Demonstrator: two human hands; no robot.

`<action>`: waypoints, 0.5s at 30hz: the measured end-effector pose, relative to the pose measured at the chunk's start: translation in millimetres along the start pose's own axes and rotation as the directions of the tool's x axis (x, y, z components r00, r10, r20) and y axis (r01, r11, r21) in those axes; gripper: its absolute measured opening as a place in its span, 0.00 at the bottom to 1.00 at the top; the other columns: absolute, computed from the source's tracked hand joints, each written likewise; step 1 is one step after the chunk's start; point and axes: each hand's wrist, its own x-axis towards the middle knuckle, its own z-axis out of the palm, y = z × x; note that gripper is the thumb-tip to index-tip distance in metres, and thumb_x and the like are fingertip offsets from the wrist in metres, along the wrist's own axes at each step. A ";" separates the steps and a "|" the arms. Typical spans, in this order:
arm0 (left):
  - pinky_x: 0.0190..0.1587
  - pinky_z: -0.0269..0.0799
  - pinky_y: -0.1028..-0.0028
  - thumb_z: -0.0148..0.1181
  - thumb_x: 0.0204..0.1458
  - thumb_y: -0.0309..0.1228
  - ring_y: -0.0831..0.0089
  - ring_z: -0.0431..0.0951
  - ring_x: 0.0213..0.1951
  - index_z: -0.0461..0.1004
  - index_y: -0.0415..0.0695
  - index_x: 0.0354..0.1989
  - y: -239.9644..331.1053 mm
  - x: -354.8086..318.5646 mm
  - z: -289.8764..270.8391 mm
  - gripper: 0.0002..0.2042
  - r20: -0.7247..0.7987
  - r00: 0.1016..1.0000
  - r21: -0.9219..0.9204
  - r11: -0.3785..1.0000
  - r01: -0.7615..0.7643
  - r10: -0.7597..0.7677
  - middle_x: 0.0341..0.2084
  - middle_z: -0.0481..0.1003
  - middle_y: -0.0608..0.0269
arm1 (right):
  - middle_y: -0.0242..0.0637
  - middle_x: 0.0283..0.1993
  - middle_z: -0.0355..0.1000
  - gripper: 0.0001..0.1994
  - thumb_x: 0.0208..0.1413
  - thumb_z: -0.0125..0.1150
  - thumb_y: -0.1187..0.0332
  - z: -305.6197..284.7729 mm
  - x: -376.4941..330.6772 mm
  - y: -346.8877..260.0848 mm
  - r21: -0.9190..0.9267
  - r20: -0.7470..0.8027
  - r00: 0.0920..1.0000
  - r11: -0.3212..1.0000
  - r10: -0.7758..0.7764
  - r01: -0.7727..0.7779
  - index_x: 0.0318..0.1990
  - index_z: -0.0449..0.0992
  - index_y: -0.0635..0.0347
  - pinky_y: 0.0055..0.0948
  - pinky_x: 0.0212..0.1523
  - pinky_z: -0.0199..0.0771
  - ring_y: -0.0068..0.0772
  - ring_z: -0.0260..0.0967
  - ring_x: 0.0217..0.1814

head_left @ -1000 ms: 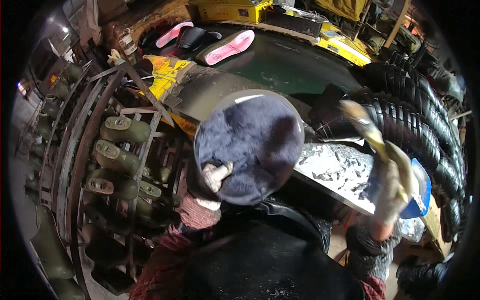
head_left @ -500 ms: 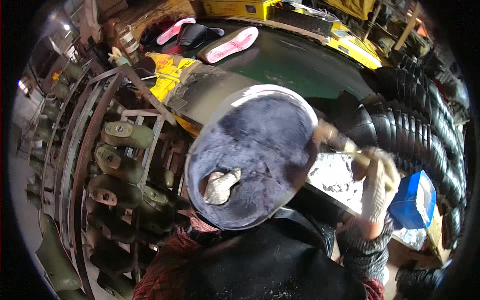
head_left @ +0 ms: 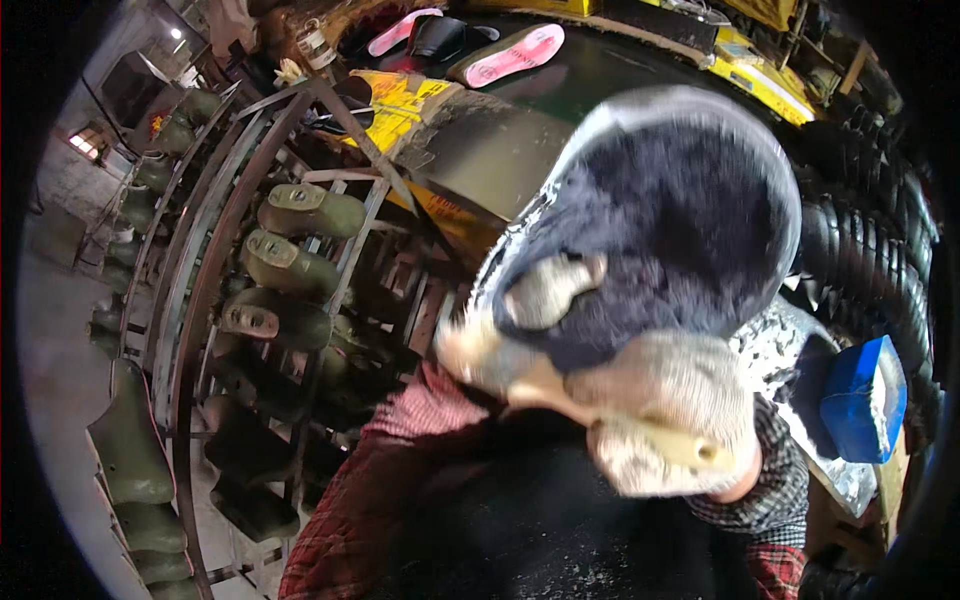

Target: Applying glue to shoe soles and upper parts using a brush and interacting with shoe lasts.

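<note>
A large oval piece (head_left: pixel 690 230) with a dark, mottled face and a white-smeared rim is tilted up in front of me. Through a hole in it pokes part of my gloved left hand (head_left: pixel 548 292); the rest is hidden behind, gripping the piece. My right hand (head_left: pixel 680 400), in a pale knitted glove, is closed around a brush (head_left: pixel 545 385) with a light handle. The handle's holed end sticks out of the fist. The blurred brush head lies against the lower left rim of the oval piece.
A metal rack (head_left: pixel 190 270) of olive boot-shaped forms stands at left. Pink-topped soles (head_left: pixel 515 55) lie on the dark bench ahead. At right are stacked black boot-like pieces (head_left: pixel 850 250), a blue container (head_left: pixel 862 400) with white contents and a white-smeared surface (head_left: pixel 790 340).
The oval piece has moved right and up in view. My right hand has swung the brush from its right side to its lower left rim. The surroundings have shifted with my head.
</note>
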 end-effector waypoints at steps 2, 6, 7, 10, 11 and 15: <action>0.47 0.66 0.68 0.54 0.56 0.31 0.66 0.71 0.43 0.69 0.39 0.49 13.0 1.3 -12.5 0.15 -0.074 0.997 0.056 0.998 -0.031 0.035 0.40 0.72 0.56 | 0.35 0.35 0.76 0.13 0.52 0.63 0.65 -3.5 -21.2 2.2 0.238 0.082 0.996 0.970 0.031 -0.049 0.41 0.77 0.63 0.27 0.30 0.74 0.32 0.73 0.29; 0.46 0.67 0.68 0.54 0.56 0.31 0.66 0.72 0.42 0.70 0.39 0.48 16.9 20.4 -26.1 0.13 -0.079 0.996 0.113 0.993 -0.034 0.043 0.39 0.72 0.57 | 0.39 0.34 0.77 0.10 0.57 0.57 0.71 -36.7 -85.7 3.4 0.272 -0.073 0.477 0.478 0.876 -0.835 0.41 0.75 0.70 0.18 0.32 0.72 0.20 0.71 0.29; 0.46 0.67 0.67 0.54 0.56 0.31 0.66 0.72 0.41 0.70 0.39 0.48 17.7 20.3 -28.0 0.13 -0.080 0.996 0.135 0.990 -0.036 0.047 0.38 0.72 0.57 | 0.40 0.34 0.77 0.09 0.57 0.56 0.72 -35.8 -97.4 1.9 0.344 -0.265 0.445 0.515 0.856 -0.785 0.40 0.76 0.70 0.18 0.32 0.72 0.21 0.71 0.30; 0.45 0.67 0.67 0.53 0.57 0.31 0.67 0.72 0.40 0.71 0.39 0.47 17.9 24.6 -19.2 0.12 -0.044 0.997 0.196 0.979 -0.049 0.059 0.37 0.72 0.57 | 0.34 0.34 0.77 0.08 0.56 0.55 0.75 -34.0 -112.8 -14.7 0.093 -0.417 0.635 0.725 0.651 -0.682 0.39 0.77 0.69 0.15 0.30 0.70 0.19 0.71 0.31; 0.44 0.67 0.67 0.53 0.57 0.31 0.67 0.72 0.40 0.71 0.39 0.46 21.3 19.0 -16.4 0.12 -0.059 0.996 0.239 0.970 -0.052 0.068 0.37 0.72 0.57 | 0.31 0.34 0.77 0.08 0.55 0.55 0.77 -32.9 -116.9 -8.0 -0.114 -0.330 0.813 0.835 0.479 -0.539 0.40 0.77 0.68 0.14 0.29 0.70 0.18 0.71 0.30; 0.43 0.67 0.66 0.53 0.58 0.31 0.67 0.72 0.38 0.72 0.39 0.45 17.0 13.2 -15.7 0.11 -0.022 0.991 0.521 0.847 -0.102 0.133 0.35 0.73 0.58 | 0.36 0.35 0.76 0.09 0.58 0.53 0.76 -57.1 -130.4 34.9 0.119 -0.541 0.580 0.738 0.609 -0.664 0.43 0.76 0.71 0.18 0.33 0.72 0.21 0.71 0.32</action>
